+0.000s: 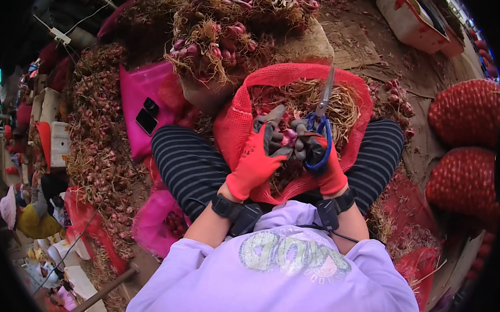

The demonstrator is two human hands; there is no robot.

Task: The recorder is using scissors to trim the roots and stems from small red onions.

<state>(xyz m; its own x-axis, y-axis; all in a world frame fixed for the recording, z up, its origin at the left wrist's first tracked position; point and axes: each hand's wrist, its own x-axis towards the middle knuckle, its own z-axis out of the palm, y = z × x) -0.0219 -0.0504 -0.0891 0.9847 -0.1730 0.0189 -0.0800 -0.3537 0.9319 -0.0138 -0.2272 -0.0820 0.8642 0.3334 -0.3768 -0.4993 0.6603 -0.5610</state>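
Between my legs stands a red mesh sack (298,70) with its rim rolled open; dry stalks and roots (344,107) lie inside it. Over its mouth my two gloved hands come together around a purple-red shallot (289,137). My left hand (259,156), in a red glove with grey fingers, is closed with the shallot at its fingertips. My right hand (327,165), gloved alike, grips blue-handled scissors (326,95), blades pointing up and away from me. Its fingertips also touch the shallot. Part of the shallot is hidden by the fingers.
A heap of shallots with dry roots (216,43) lies ahead. At left, a black device (146,121) rests on a pink bag (136,87), beside more spread shallots (98,116). Full red sacks (466,112) stand at right; a white crate (409,26) is far right.
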